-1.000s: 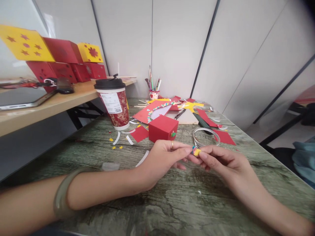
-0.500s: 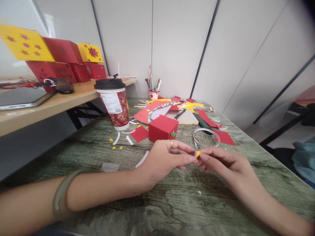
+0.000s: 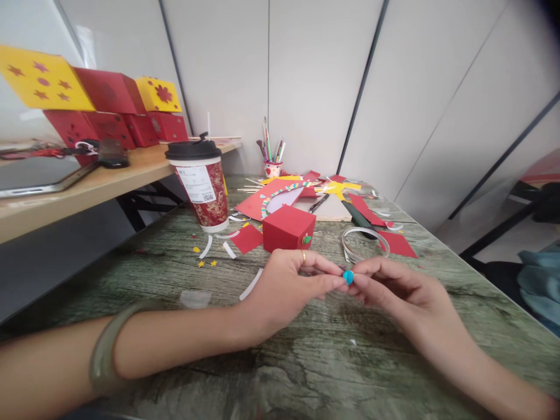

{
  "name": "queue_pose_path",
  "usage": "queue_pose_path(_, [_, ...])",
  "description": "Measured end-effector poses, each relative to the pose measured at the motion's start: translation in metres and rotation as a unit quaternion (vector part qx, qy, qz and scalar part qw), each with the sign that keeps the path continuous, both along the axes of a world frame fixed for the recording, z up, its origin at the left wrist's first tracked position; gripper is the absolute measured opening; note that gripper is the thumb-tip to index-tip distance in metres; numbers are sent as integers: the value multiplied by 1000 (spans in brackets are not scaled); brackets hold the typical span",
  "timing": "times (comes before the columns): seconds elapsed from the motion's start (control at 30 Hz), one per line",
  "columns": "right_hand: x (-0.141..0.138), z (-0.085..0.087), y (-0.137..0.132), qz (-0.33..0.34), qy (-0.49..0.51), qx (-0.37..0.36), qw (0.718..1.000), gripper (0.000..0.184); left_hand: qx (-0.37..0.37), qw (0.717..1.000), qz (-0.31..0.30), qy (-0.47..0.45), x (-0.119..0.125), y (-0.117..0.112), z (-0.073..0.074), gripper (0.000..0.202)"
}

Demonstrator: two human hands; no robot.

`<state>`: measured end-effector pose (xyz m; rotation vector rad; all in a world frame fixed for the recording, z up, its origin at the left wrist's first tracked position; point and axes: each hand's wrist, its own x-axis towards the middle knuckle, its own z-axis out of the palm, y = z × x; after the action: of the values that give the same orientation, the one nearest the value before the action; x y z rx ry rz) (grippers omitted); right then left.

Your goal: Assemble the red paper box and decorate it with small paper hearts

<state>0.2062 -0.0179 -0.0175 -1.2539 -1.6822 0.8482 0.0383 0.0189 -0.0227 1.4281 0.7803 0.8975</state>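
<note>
Between the fingertips of both hands is a small bright-blue piece, rounded like a little disc or heart; its exact kind is too small to make out. My left hand pinches it from the left with thumb and fingers. From the right, my right hand grips it the same way. Just beyond my left hand stands a red paper box, with a small green shape on its right side. Behind my right hand lies a roll of clear tape.
A lidded paper cup stands at the left by a wooden shelf bearing red and yellow boxes. Red card sheets, paper scraps and a pen cup lie farther back. Small yellow stars dot the table.
The piece between my fingers has turned: a yellow face with a reddish and dark edge showed before, and a blue face shows now. My hands stay nearly in place.
</note>
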Motion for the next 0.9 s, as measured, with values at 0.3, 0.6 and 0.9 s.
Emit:
queue_pose_path(0.3, [4,-2,5,-41,-15,-7,999,15,112,991,65,12,-9,10,10,19])
queue_pose_path(0.6, [2,-4,16,-32,-8,-55,998,18,225,963,119,92,-24,34,28,15])
queue_pose_path(0.9, [-18,18,24,-28,94,-63,993,17,135,986,82,58,-18,23,24,25])
